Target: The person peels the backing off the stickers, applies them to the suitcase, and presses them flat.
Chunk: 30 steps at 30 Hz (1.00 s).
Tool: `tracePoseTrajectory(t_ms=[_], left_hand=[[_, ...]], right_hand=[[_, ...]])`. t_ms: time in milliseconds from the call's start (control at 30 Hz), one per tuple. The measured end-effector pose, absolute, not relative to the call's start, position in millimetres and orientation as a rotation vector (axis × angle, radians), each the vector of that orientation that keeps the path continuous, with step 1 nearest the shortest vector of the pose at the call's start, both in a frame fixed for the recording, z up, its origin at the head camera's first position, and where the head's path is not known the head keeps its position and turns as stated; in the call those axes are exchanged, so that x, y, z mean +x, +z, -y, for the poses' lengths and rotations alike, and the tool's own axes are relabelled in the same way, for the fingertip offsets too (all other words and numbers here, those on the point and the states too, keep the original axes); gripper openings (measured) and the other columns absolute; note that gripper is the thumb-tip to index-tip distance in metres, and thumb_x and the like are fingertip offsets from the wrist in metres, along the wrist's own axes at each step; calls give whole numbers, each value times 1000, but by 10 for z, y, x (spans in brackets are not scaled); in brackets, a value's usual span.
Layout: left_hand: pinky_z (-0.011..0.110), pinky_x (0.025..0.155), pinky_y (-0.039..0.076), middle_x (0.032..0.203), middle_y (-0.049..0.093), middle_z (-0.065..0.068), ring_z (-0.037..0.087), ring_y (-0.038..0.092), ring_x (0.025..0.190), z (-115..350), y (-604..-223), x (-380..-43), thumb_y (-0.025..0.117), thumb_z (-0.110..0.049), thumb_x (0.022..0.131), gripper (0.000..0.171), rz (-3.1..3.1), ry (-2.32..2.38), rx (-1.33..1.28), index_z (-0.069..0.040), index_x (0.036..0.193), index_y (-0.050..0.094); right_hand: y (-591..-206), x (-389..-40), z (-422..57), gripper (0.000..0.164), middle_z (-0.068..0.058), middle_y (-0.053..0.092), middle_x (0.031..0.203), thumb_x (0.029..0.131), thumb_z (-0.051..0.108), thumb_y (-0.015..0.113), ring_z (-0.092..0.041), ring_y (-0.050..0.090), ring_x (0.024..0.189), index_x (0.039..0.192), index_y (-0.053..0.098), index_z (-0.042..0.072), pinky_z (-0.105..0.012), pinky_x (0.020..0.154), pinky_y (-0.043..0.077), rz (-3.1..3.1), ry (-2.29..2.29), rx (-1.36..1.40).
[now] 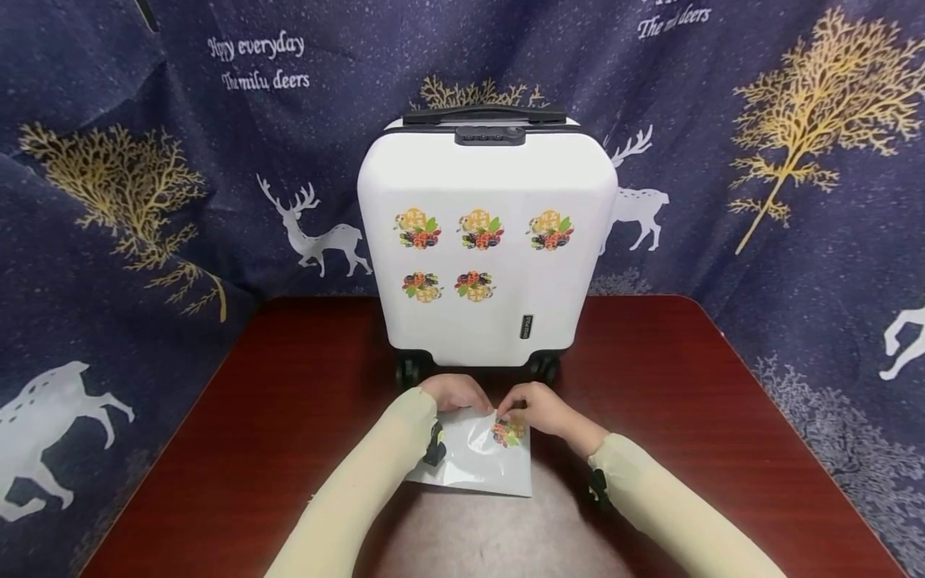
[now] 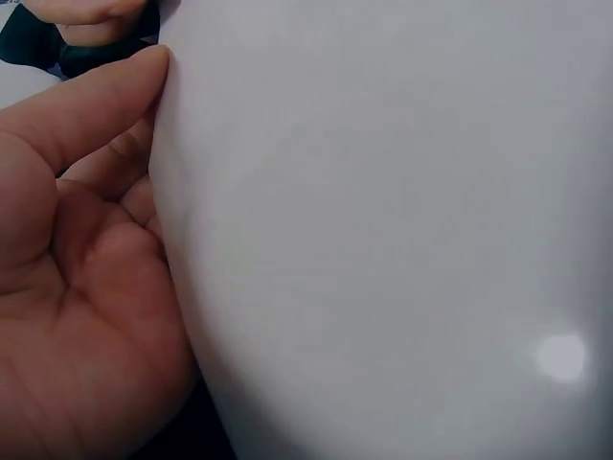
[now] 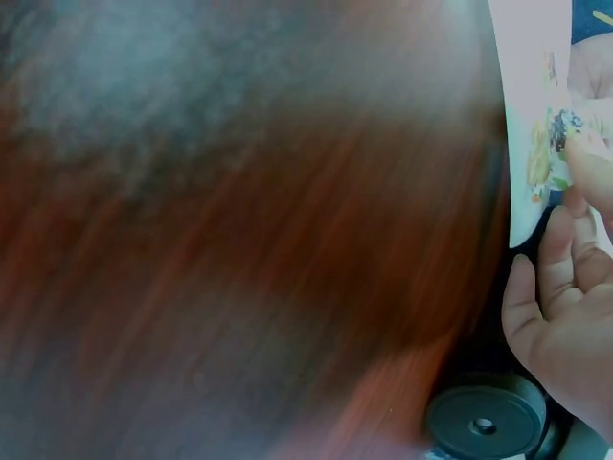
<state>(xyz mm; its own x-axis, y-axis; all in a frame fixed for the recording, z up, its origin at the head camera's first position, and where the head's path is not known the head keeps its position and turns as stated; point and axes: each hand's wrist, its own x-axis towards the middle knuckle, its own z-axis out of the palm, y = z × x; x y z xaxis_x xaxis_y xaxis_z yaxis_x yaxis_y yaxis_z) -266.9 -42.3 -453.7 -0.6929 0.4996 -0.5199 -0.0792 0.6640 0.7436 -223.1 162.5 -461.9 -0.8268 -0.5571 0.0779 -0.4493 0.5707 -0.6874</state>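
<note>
Just in front of the white suitcase (image 1: 484,172), both hands hold a glossy white sticker sheet (image 1: 470,470). My left hand (image 1: 457,392) pinches its far edge; in the left wrist view, the left thumb and fingers (image 2: 120,101) grip the sheet's border. A colourful fruit sticker (image 1: 510,433) shows near the sheet's far right corner. There my right hand (image 1: 540,408) pinches the sticker's edge with thumb and forefinger. The right wrist view shows the right hand (image 3: 575,316) with its thumb at the printed sticker (image 3: 541,158) and the other fingers loosely bent.
The suitcase stands upright on a dark red wooden table (image 1: 694,401), on black wheels (image 1: 408,371). Its front carries several fruit stickers (image 1: 417,229) in two rows and a small black label (image 1: 526,327). Behind hangs a blue cloth (image 1: 325,128) with deer and trees.
</note>
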Motion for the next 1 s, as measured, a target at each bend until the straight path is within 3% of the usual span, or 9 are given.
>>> tracePoseTrajectory(t_ms=[500,767,1000], left_hand=[[36,111,47,124,74,13,19,63,113,420,-4500,-2624,72,-14,90,27,-2252,894,365,0,113,77],[35,111,46,126,73,11,14,58,109,398,-4489,-2623,72,-15,91,25,-2292,855,366,-2,112,77],[42,117,44,128,72,10,19,60,119,371,-4485,-2592,71,-16,93,21,-2312,828,309,-4,109,78]], right_hand=[[-4553,-2176,-1645,5,-9,77,90,90,4,73,-3,60,83,90,79,3,-18,74,51,-2631,-1054,-812],[-4548,-2156,-1662,6,-9,77,90,91,4,73,-1,58,79,90,78,2,-17,70,50,-2610,-1050,-848],[-4530,-2150,-1700,7,-10,79,92,92,5,72,3,55,76,92,78,2,-15,70,50,-2555,-1071,-835]])
